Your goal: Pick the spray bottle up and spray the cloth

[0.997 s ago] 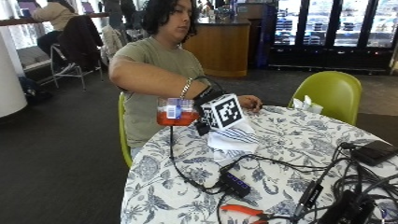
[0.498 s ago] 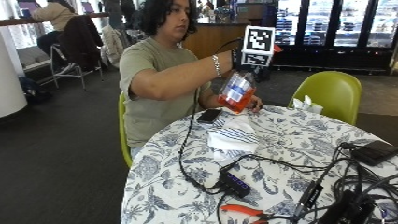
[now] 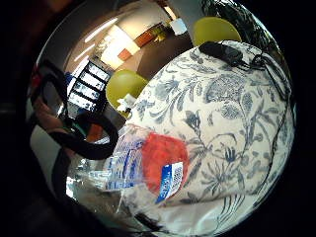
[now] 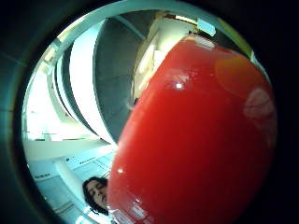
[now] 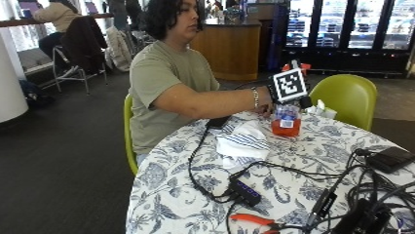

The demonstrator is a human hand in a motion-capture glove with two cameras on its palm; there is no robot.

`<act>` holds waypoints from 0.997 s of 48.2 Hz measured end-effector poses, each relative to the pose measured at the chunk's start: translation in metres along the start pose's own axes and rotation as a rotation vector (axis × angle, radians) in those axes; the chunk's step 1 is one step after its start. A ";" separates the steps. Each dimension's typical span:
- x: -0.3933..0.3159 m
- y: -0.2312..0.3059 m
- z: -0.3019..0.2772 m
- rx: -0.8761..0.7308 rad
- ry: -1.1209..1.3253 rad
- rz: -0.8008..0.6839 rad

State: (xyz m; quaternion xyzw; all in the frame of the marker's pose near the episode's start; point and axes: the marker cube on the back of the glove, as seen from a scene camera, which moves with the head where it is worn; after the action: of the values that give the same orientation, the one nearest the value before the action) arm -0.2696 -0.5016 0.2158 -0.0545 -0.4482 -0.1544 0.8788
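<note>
Over at the far side of the round floral-patterned tablecloth [image 5: 305, 161], the gloved right hand [image 5: 280, 92] has come back down from its raised position of half a second ago, and the clear plastic spray bottle with red liquid [image 5: 285, 122] now sits low, its base at or just above the table surface — I cannot tell whether it actually touches. It stands upright, no longer tilted as it was in the air. From the outside view the hand sits over the bottle's top, and the palm cameras are filled with red liquid [image 4: 196, 135] and the bottle's label [image 3: 170, 180], so the bottle is right against the palm; the fingers look wrapped round its neck, though the curl itself is mostly hidden. The white cloth with blue stripes [image 5: 241, 141] lies crumpled just beside the bottle, toward the person. My read: the bottle is either being set down after spraying or brought low to aim at the cloth.
</note>
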 end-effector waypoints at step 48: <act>0.040 0.147 -0.073 -0.104 0.213 0.141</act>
State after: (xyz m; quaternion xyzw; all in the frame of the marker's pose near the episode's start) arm -0.1446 -0.3888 0.2110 -0.1145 -0.3387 -0.1200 0.9262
